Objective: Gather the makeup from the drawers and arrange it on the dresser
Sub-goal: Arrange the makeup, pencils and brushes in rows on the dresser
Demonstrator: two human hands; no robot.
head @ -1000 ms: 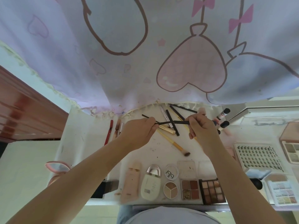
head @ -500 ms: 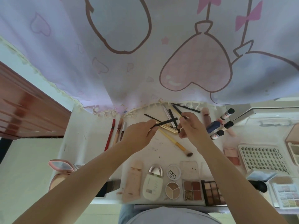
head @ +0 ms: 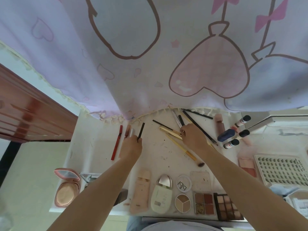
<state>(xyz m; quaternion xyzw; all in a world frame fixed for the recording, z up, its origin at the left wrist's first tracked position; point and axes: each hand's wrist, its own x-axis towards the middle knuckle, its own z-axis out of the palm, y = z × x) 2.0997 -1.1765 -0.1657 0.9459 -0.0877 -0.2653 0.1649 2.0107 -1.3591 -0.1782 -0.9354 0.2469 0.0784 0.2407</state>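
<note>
Heart-print curtain over white dresser, brown wood panel left

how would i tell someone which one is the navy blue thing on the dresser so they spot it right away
Start at the white dresser top and look to its back right, just below the curtain's fringe. There, among three white tubes with black caps, lies the navy blue case. It is the only dark blue, blocky item; its neighbours are slim, pale tubes.

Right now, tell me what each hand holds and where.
The left hand pinches a thin black pencil at its lower end. The right hand reaches into the pile; its hold cannot be told.
</note>
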